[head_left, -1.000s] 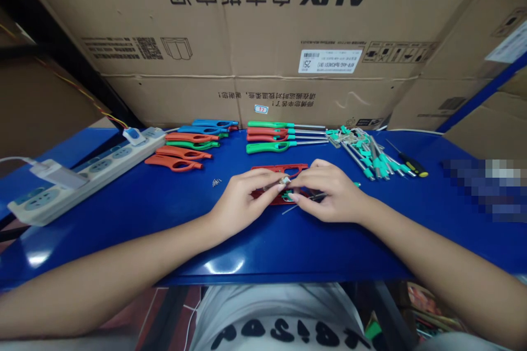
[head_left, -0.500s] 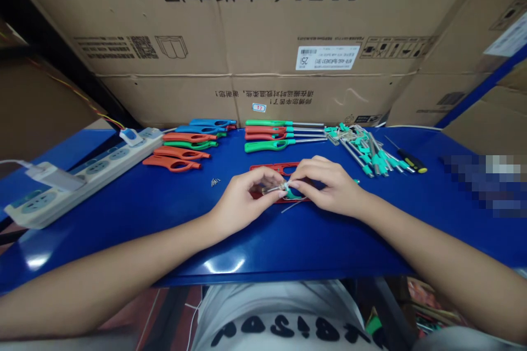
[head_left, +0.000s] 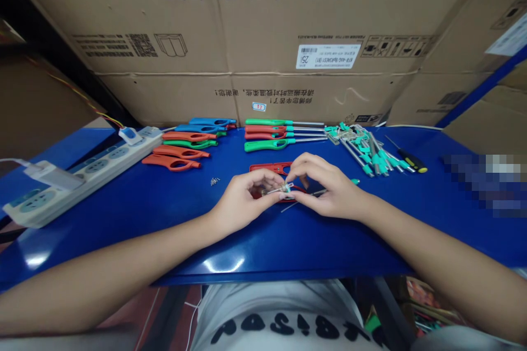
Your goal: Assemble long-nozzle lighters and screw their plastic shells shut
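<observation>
My left hand point(head_left: 242, 197) and my right hand point(head_left: 325, 186) meet over the blue table point(head_left: 144, 208), both pinching a small clear and metal part point(head_left: 280, 190) with a teal piece, which I cannot name exactly. Under them lies a red plastic handle shell point(head_left: 272, 168), partly hidden by my fingers. A thin metal rod point(head_left: 319, 193) pokes out below my right hand. A few tiny screws point(head_left: 215, 181) lie just left of my left hand.
At the back lie loose red, green and blue handle shells point(head_left: 181, 152), assembled lighter-like tools point(head_left: 280, 132), a heap of teal-tipped metal rods point(head_left: 366, 151) and a screwdriver point(head_left: 407, 160). A white power strip point(head_left: 82, 173) sits at the left. Large cardboard boxes point(head_left: 263, 38) wall the table's back.
Both hands have lifted the small part slightly off the red shell and turned it between the fingertips. Nothing else on the table has moved.
</observation>
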{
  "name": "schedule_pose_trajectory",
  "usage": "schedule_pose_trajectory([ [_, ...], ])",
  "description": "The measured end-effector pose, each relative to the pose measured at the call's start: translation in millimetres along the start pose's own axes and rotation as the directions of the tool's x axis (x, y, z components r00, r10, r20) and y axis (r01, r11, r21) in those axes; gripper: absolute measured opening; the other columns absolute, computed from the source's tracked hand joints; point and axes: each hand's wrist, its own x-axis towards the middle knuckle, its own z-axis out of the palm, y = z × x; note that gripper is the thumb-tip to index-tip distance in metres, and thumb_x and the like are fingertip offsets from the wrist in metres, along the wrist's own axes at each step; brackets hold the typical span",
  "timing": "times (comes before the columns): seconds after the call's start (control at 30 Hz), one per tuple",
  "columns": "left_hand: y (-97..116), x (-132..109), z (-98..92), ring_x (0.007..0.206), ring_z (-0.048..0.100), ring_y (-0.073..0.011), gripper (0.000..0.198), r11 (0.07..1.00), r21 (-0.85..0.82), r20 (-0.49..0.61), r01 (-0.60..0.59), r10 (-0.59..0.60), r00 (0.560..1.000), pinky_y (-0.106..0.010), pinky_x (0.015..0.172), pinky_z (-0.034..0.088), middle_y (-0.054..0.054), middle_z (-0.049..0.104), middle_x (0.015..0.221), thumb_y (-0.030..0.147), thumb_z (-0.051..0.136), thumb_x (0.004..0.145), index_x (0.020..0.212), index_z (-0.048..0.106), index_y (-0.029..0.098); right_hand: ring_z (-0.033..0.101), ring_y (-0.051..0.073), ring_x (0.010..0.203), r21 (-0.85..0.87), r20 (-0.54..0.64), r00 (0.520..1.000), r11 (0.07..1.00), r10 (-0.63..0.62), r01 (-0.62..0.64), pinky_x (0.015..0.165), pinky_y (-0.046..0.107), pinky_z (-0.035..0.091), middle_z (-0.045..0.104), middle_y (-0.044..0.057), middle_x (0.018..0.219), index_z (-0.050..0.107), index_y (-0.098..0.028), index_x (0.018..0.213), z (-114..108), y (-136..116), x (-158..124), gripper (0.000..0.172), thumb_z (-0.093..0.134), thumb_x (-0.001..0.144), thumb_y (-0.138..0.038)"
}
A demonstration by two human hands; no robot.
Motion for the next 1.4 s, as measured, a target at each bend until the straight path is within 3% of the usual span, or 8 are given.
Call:
schedule_pose_trajectory([
  [0.87,-4,-1,2.4,0.077,0.068,-0.0148,0.027,0.999,-0.019,0.004,0.039,-0.039,0.999,-0.026,0.073,0.055,-0.004,0.073,0.086,0.032,0.080,0.079,0.097,0.070,0.015,0.057,0.015,0.077,-0.124,0.084,0.996,0.991,-0.039,0.049,0.077,0.033,0.040,0.063,0.005,0.098,0.056,-0.018,0.107,-4,-1,0,0.014,0.061,0.095,-0.019],
  [1.4,-10,1,0.8,0.087,0.072,-0.0180,0.030,0.989,-0.089,0.075,0.120,-0.114,0.991,-0.030,0.082,0.058,-0.008,0.077,0.097,0.032,0.080,0.080,0.103,0.074,0.014,0.054,0.014,0.075,-0.029,0.160,0.985,0.998,0.067,-0.063,0.080,0.033,0.042,0.056,0.002,0.091,0.057,-0.019,0.104,-7,3,-3,0.013,0.063,0.093,-0.022],
])
